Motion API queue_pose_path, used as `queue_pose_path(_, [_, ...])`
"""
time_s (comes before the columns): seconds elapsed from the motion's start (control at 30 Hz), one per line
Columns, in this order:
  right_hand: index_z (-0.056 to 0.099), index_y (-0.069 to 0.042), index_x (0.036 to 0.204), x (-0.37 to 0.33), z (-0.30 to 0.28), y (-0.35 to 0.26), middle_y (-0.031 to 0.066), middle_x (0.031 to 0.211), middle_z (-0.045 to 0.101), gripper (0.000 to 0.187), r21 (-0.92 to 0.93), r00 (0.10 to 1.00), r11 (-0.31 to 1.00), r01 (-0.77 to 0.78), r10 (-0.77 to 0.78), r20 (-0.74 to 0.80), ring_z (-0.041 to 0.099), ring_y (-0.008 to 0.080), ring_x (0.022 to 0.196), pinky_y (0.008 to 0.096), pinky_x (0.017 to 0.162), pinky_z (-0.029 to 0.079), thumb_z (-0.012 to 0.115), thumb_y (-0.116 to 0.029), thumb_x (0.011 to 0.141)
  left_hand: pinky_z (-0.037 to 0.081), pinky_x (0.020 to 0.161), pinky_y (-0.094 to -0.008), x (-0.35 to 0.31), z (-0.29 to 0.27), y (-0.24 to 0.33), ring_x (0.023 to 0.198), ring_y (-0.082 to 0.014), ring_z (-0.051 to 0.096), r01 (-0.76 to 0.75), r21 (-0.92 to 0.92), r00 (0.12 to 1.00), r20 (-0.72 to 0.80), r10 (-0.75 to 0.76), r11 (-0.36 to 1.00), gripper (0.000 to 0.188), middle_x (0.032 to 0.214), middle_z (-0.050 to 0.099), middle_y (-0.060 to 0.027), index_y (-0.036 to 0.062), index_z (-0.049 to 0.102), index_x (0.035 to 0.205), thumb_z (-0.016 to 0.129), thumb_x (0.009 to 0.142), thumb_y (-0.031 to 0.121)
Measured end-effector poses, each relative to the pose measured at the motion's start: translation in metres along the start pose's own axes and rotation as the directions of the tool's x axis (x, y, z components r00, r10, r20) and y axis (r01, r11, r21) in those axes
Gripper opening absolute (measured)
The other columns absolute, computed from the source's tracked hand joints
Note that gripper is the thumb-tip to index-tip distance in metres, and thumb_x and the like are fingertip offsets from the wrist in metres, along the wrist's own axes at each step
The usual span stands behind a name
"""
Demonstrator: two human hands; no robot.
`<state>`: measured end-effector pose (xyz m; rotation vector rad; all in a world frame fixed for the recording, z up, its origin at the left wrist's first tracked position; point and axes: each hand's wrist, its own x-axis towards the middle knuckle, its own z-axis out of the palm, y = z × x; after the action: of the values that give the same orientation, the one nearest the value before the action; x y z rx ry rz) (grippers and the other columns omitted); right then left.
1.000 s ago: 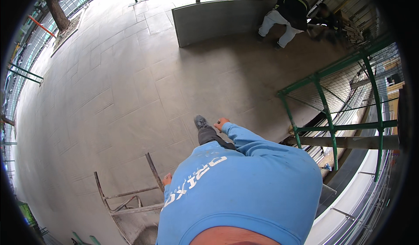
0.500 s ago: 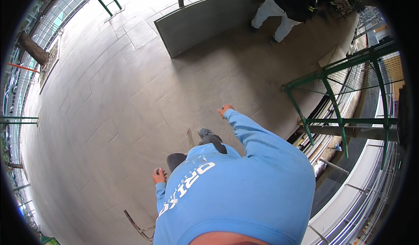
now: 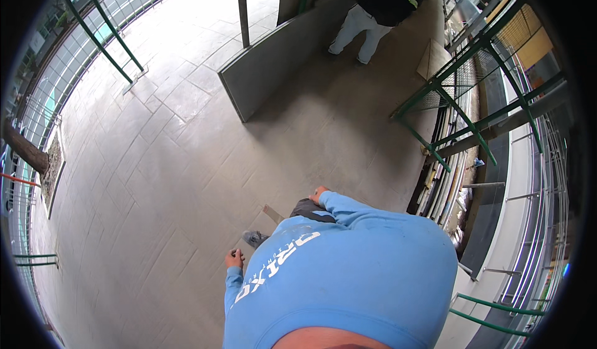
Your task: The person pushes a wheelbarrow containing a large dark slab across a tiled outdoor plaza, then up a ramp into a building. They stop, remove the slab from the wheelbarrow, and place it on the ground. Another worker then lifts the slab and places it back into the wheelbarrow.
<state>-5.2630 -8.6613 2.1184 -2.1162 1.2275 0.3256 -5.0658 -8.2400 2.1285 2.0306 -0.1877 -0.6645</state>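
Observation:
My left hand (image 3: 234, 258) hangs beside my blue shirt over the paved floor. Its fingers are loosely bent with the thumb apart, and nothing shows in them. Held ahead of my waist, my right hand (image 3: 319, 194) has its fingers curled in; I can make out no object there. It is nearest to my dark trouser leg (image 3: 306, 208). A flat, light-brown strip (image 3: 272, 213) shows beside that leg, of a kind I cannot tell. One grey shoe (image 3: 254, 238) is visible near the left hand.
Ahead, a long grey panel (image 3: 261, 78) stands on edge beside a person (image 3: 367, 22) in a dark reflective top. On the right are a green metal frame with mesh (image 3: 457, 75) and pipes (image 3: 449, 190). A tree trunk (image 3: 26, 150) and green posts (image 3: 102, 35) stand left.
The panel and green frame have shifted in view as I move over the floor. My right hand has drawn closer to my body. The other person has turned and stands more upright.

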Motion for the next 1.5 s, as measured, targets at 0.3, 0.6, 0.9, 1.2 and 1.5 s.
queue_pose_path(0.3, [0.062, -0.002, 0.091, -0.068, -0.039, -0.133, 0.0110, 0.071, 0.065, 0.035, 0.399, 0.980, 0.913, -0.081, 0.147, -0.138, 0.064, 0.0205, 0.061, 0.0329, 0.066, 0.050, 0.060, -0.034, 0.078, 0.047, 0.040, -0.0305, 0.130, -0.243, 0.004, 0.050, -0.0202, 0.058, 0.234, 0.088, 0.963, -0.159, -0.219, 0.968, 0.025, 0.065, 0.059, -0.0131, -0.0060, 0.054, 0.090, 0.058, 0.082, 0.017])
queue_pose_path(0.6, [0.060, 0.002, 0.097, -0.052, 0.103, -0.036, 0.0150, 0.081, 0.065, 0.042, 0.717, 0.849, 0.656, -0.235, 0.498, -0.178, 0.064, 0.0235, 0.068, 0.0330, 0.069, 0.050, 0.063, -0.034, 0.076, 0.052, 0.061, -0.0327, 0.228, -0.137, 0.023, 0.067, -0.0237, 0.064, -0.338, 0.542, 0.922, 0.356, 0.154, 0.770, 0.031, 0.081, 0.065, -0.0196, -0.0026, 0.060, 0.095, 0.062, 0.080, 0.024])
queue_pose_path(0.9, [0.051, 0.003, 0.114, -0.274, 0.427, -0.065, 0.0173, 0.094, 0.063, 0.051, 0.936, 0.448, 0.068, -0.346, 0.888, 0.101, 0.064, 0.0252, 0.066, 0.0335, 0.068, 0.051, 0.062, -0.031, 0.079, 0.047, 0.044, -0.0299, 0.199, -0.138, 0.044, 0.063, -0.0213, 0.063, -0.438, 0.368, 0.616, 0.787, -0.024, 0.820, 0.031, 0.081, 0.064, -0.0139, -0.0004, 0.052, 0.104, 0.056, 0.085, 0.024])
queue_pose_path(1.2, [0.063, 0.002, 0.078, -0.525, 0.699, -0.411, 0.0157, 0.074, 0.065, 0.036, 0.805, 0.373, -0.299, -0.512, 0.767, 0.522, 0.064, 0.0255, 0.064, 0.0354, 0.063, 0.052, 0.061, -0.034, 0.078, 0.047, 0.044, -0.0325, 0.236, -0.343, -0.017, 0.059, -0.0195, 0.062, -0.544, 0.612, 0.674, 0.726, -0.136, 0.574, 0.030, 0.079, 0.064, -0.0104, 0.0042, 0.054, 0.104, 0.054, 0.085, 0.028])
queue_pose_path(1.5, [0.053, 0.005, 0.106, -0.602, 0.925, -0.533, 0.0189, 0.089, 0.062, 0.036, 0.809, 0.322, -0.585, 0.064, 0.779, 0.538, 0.062, 0.0280, 0.068, 0.0391, 0.056, 0.052, 0.059, -0.022, 0.082, 0.048, 0.077, -0.0372, 0.179, -0.533, -0.139, 0.083, -0.0306, 0.062, -0.939, 0.339, 0.335, 0.940, -0.066, 0.055, 0.034, 0.084, 0.065, -0.0154, 0.0070, 0.064, 0.092, 0.060, 0.076, 0.037])
